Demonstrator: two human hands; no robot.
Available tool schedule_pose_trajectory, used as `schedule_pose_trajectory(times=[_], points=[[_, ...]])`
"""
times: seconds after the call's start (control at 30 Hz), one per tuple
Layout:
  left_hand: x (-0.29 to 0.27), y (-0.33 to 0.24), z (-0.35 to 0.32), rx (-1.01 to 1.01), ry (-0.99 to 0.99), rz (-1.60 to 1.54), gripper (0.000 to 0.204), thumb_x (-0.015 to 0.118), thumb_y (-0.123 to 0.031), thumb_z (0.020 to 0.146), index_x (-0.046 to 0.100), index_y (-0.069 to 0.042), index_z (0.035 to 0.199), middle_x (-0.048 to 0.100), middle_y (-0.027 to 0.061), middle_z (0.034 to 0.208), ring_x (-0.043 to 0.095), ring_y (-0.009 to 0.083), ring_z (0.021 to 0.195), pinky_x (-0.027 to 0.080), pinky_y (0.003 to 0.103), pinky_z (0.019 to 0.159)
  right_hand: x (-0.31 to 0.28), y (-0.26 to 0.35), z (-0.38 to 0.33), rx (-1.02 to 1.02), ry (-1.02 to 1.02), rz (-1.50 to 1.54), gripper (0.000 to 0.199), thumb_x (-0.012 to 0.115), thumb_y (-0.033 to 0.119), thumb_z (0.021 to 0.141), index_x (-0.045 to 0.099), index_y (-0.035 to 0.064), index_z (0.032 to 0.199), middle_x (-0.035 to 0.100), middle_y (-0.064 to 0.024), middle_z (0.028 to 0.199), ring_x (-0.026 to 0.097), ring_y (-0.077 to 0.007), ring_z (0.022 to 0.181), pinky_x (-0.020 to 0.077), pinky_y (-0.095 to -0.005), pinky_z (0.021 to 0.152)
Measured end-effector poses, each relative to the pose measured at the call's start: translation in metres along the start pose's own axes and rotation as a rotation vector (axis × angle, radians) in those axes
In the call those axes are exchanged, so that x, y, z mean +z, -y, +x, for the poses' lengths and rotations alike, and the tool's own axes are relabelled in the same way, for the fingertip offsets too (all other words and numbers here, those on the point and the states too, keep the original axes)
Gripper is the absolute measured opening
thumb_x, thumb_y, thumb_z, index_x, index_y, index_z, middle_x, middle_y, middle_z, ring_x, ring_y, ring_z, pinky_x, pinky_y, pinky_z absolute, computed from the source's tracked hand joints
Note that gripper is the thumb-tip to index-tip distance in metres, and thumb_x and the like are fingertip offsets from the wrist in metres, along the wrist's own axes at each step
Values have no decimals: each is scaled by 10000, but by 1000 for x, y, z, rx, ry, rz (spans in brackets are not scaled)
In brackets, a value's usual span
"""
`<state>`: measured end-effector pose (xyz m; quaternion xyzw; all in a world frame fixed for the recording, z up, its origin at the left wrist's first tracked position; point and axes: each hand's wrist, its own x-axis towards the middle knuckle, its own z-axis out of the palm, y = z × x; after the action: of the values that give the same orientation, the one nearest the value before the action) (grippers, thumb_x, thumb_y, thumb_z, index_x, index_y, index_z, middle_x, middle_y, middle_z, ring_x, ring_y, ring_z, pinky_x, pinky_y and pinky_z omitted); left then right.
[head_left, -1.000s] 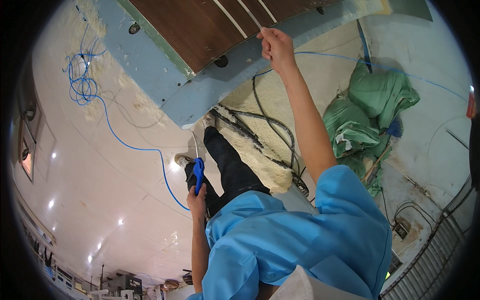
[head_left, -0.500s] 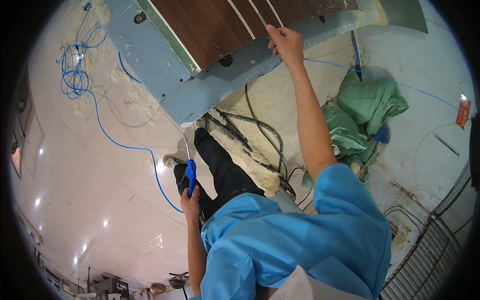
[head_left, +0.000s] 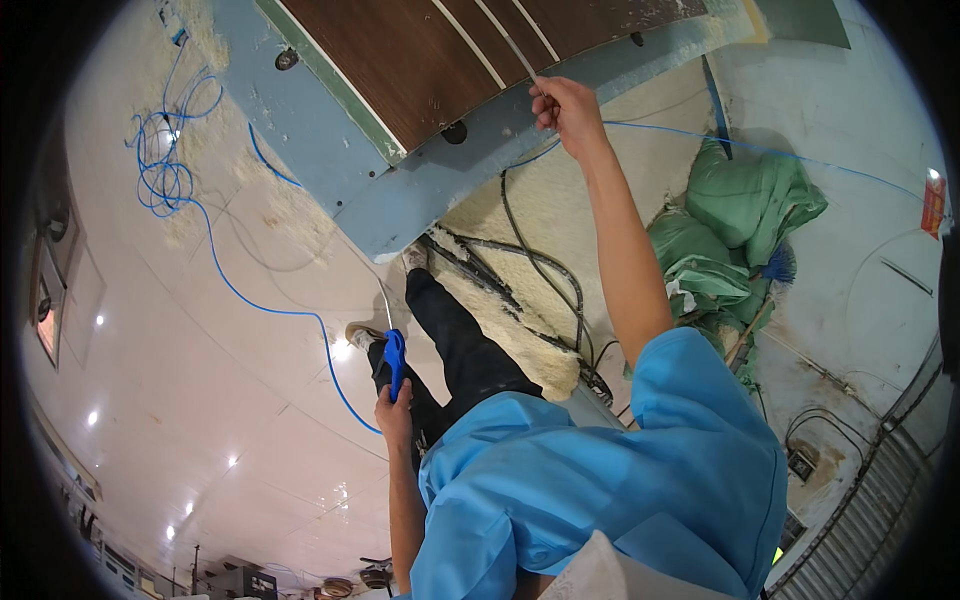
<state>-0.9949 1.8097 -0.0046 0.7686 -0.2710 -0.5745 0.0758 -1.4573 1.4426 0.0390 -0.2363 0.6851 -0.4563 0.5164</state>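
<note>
My left hand point(head_left: 396, 408) is low beside my leg, closed around the handle of a blue air blow gun point(head_left: 395, 362). The gun's long thin metal nozzle point(head_left: 386, 300) points toward the table corner, and a blue air hose runs near my hand. My right arm reaches forward over the near edge of a dark brown wood-grain panel point(head_left: 390, 70). There my right hand point(head_left: 568, 112) pinches the end of a thin greyish strip point(head_left: 519, 52), which lies in line with one of the pale lines across the panel.
Under the panel is a blue-grey table point(head_left: 300, 140) with dark holes. Coiled blue hose point(head_left: 160, 170) lies on the dusty floor at left. Black cables point(head_left: 530, 265) cross heaped pale dust below the table. Green sacks point(head_left: 745, 200) and a blue-bristled brush point(head_left: 779, 265) are at right.
My right hand has come slightly nearer, to the panel's near edge, and more of the grey strip shows. The blow gun stays in my left hand. The whole view has shifted a little.
</note>
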Motion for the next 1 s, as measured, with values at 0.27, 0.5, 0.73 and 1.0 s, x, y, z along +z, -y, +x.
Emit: schedule_pose_trajectory(times=[0.27,0.5,0.73,1.0], points=[[-10,0,1,6,9,31,396,748,-393,945,699,-15,839,669,57,706,605,135,637,469,312,598,2,-2,2,-45,104,191,206,725,203,993,692,29,887,593,-10,673,482,-89,542,417,-277,517],[-6,1,-2,-47,27,-11,354,756,-377,962,685,-48,852,644,9,715,558,84,632,424,255,585,8,-5,7,-78,51,132,225,746,224,984,689,33,878,586,-16,667,467,-86,537,416,-279,518],[-10,1,-5,-18,0,55,401,762,-402,936,713,-9,871,679,52,719,603,132,639,470,306,604,14,-6,3,-119,-3,96,241,758,236,974,686,28,875,582,-18,662,460,-80,534,416,-277,519],[-18,-3,-5,-39,24,65,394,760,-393,937,702,-14,845,678,45,711,600,123,637,456,291,591,-20,-10,-27,-164,3,231,213,723,206,999,677,26,895,541,4,653,439,-70,535,392,-268,524]])
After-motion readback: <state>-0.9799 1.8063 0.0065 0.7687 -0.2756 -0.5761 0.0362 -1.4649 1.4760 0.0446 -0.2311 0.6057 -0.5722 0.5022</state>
